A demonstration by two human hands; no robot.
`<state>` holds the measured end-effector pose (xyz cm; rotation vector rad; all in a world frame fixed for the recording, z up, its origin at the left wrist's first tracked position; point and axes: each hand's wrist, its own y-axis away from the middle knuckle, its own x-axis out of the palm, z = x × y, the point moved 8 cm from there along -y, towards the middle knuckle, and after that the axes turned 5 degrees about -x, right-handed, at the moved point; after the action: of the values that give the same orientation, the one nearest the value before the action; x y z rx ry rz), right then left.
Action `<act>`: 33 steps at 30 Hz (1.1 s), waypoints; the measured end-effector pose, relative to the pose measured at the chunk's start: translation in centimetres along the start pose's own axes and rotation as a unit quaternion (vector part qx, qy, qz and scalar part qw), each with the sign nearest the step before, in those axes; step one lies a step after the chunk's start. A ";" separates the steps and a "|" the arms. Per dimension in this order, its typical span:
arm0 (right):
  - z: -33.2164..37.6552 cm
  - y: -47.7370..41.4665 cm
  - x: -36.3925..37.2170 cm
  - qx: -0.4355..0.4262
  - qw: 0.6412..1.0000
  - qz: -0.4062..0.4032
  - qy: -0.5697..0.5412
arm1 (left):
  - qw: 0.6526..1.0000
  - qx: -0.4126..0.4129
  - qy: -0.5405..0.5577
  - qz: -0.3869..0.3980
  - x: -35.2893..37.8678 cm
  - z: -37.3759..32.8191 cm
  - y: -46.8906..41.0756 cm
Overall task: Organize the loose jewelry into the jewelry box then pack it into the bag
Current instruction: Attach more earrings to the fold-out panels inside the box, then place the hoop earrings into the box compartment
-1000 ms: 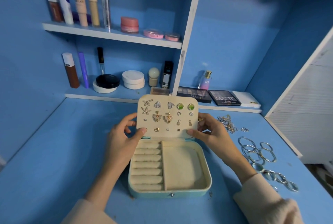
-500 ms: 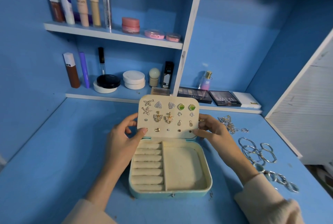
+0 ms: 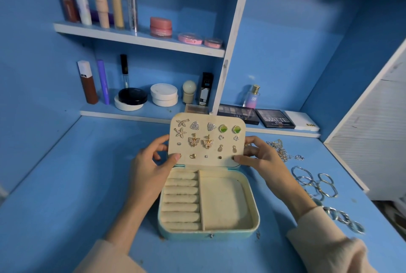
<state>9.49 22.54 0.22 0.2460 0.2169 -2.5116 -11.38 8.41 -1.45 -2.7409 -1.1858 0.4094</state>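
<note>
A pale blue jewelry box (image 3: 252, 232) with a cream lining sits open on the blue desk. Its ring rolls and its right compartment hold nothing. The upright lid (image 3: 228, 163) carries several pinned earrings. My left hand (image 3: 151, 163) grips the lid's left edge, thumb on its face. My right hand (image 3: 261, 158) grips the lid's right edge. Loose silver chains (image 3: 282, 150) lie right of the lid. Several silver bangles (image 3: 316, 183) and a row of rings (image 3: 342, 220) lie further right on the desk. No bag is in view.
Behind the box a low shelf holds eyeshadow palettes (image 3: 275, 118), a perfume bottle (image 3: 252, 95), compacts and tubes. An upper shelf (image 3: 140, 38) carries bottles and pink jars. A white cabinet side (image 3: 373, 132) bounds the desk on the right.
Both hands stay on the lid. My right hand's fingers have shifted slightly along the lid's right edge; the box has not moved.
</note>
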 end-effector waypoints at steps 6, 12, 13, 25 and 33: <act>0.0 -0.2 0.2 0.013 1.000 0.006 -0.001 | 1.000 -0.001 -0.002 0.004 0.0 0.1 0.0; 0.0 -0.3 0.3 0.021 1.000 0.018 -0.005 | 1.000 -0.001 -0.006 0.003 0.1 0.0 -0.1; -0.1 -0.3 0.3 0.022 1.000 0.021 -0.005 | 1.000 0.000 -0.006 0.004 0.1 0.0 -0.1; -0.1 -0.3 -0.1 0.009 1.000 0.022 -0.009 | 1.000 -0.011 -0.013 -0.001 0.1 0.5 -0.3; -0.6 -1.0 -0.6 -0.004 0.999 -0.023 0.046 | 0.999 -0.020 -0.044 -0.010 0.1 1.1 -0.3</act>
<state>9.49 23.83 -0.13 0.3567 0.2731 -2.5476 -11.90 8.70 -2.41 -2.7682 -1.2535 0.5144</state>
